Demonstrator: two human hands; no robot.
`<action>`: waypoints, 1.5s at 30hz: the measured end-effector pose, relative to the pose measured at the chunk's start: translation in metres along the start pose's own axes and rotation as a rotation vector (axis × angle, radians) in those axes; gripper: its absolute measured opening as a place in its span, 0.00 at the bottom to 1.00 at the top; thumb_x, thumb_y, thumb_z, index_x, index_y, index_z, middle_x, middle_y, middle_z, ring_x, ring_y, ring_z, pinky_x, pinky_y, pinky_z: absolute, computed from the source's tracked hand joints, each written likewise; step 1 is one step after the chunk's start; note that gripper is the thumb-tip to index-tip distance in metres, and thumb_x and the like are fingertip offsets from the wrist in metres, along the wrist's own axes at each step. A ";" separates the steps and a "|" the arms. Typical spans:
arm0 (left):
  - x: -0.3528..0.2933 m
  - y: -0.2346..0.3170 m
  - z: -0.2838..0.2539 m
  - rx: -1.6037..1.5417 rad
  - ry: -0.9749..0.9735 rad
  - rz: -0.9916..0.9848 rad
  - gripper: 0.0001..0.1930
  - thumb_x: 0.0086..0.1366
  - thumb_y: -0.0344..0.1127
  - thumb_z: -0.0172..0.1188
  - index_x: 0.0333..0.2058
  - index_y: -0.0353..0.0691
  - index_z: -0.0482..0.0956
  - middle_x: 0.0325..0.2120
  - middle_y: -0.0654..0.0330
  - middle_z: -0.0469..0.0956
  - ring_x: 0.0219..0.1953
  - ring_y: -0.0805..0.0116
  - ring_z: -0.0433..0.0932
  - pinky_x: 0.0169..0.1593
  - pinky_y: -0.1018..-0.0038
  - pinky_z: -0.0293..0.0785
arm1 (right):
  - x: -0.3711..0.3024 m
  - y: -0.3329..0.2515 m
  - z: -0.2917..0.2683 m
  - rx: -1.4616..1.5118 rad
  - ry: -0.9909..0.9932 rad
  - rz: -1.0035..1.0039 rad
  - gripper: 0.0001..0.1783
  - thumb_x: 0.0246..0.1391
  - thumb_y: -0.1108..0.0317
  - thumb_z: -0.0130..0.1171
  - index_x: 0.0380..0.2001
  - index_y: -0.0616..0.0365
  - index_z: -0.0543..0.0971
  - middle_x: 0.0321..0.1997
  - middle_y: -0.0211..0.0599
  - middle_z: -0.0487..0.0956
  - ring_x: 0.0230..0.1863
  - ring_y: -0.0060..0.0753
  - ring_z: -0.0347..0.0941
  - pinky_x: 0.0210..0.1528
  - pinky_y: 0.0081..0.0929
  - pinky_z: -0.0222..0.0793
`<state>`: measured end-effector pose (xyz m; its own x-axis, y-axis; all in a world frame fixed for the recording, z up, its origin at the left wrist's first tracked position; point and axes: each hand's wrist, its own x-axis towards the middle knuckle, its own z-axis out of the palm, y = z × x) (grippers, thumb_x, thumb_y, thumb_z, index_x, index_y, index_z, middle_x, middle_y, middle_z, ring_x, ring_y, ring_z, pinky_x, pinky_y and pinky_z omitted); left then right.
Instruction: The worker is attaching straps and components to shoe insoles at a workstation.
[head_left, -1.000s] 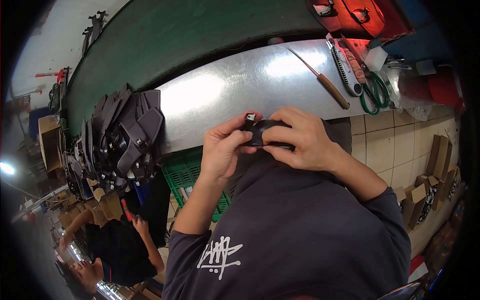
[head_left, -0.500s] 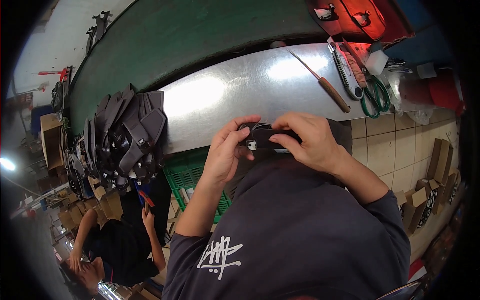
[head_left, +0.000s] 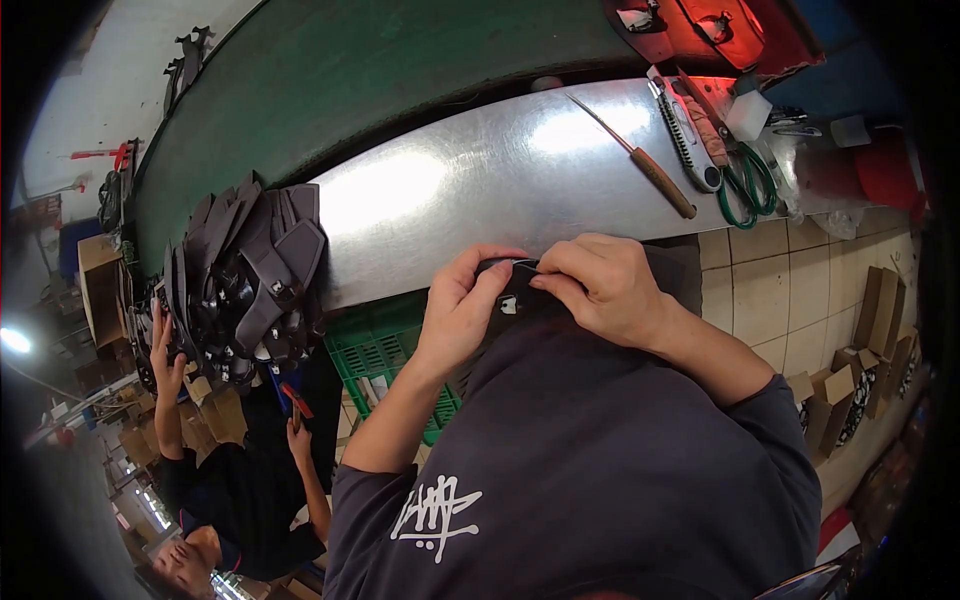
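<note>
My left hand [head_left: 462, 308] and my right hand [head_left: 605, 285] are close together at the near edge of the metal bench [head_left: 470, 180], in front of my shirt. Between them they pinch a dark, flat strap-like piece [head_left: 518, 278]. Thumbs and forefingers meet at its upper edge. A small shiny fitting [head_left: 508, 305] shows just below, beside my left thumb. Fingers and the dark shirt behind hide much of the piece, so its exact kind is unclear. Left of my hands, a heap of dark padded straps [head_left: 270, 265] with metal fittings hangs over the bench edge.
On the bench's right lie a wooden-handled awl [head_left: 660, 183], a box cutter [head_left: 686, 140] and green-handled scissors [head_left: 745, 195]. Behind runs a green surface [head_left: 400, 60]. A green crate [head_left: 370, 345] stands below. At lower left, a co-worker [head_left: 245, 490] holds a red-headed tool [head_left: 297, 402].
My hands have drawn closer together, and the right fingertips have shifted left along the dark piece, which has turned. The co-worker's raised hand has moved from the head to beside the strap heap.
</note>
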<state>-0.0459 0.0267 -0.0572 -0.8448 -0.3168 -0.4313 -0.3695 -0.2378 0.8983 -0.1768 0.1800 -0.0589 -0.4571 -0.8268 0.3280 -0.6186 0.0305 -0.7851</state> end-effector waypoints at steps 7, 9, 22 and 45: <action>-0.003 0.000 0.001 -0.151 0.014 -0.057 0.09 0.66 0.30 0.51 0.41 0.32 0.75 0.34 0.62 0.77 0.35 0.80 0.73 0.42 0.80 0.70 | -0.004 -0.005 0.001 0.156 -0.046 0.160 0.10 0.47 0.75 0.65 0.34 0.62 0.78 0.31 0.41 0.80 0.30 0.39 0.79 0.33 0.29 0.73; -0.004 0.000 0.002 -0.139 0.021 -0.029 0.08 0.66 0.29 0.51 0.40 0.32 0.75 0.33 0.63 0.77 0.35 0.80 0.72 0.41 0.80 0.70 | -0.005 -0.004 0.001 0.140 -0.045 0.141 0.10 0.47 0.75 0.65 0.35 0.62 0.78 0.30 0.42 0.80 0.29 0.39 0.79 0.33 0.29 0.73; -0.021 0.014 0.009 0.080 0.066 0.148 0.07 0.62 0.26 0.53 0.37 0.33 0.76 0.31 0.66 0.77 0.33 0.83 0.71 0.38 0.84 0.67 | 0.005 -0.008 -0.014 0.674 -0.239 0.531 0.04 0.52 0.75 0.61 0.31 0.64 0.78 0.27 0.28 0.78 0.30 0.14 0.72 0.33 0.17 0.67; 0.011 -0.025 -0.042 -1.035 0.361 -0.214 0.20 0.66 0.37 0.54 0.53 0.34 0.67 0.48 0.49 0.74 0.47 0.53 0.79 0.35 0.76 0.81 | 0.004 0.090 -0.022 -0.404 0.233 0.153 0.21 0.49 0.78 0.56 0.50 0.59 0.75 0.35 0.41 0.72 0.38 0.42 0.69 0.42 0.34 0.67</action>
<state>-0.0293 -0.0098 -0.0878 -0.5779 -0.3858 -0.7192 0.1491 -0.9163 0.3718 -0.2486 0.1918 -0.1167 -0.6646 -0.6494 0.3696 -0.7104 0.3957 -0.5820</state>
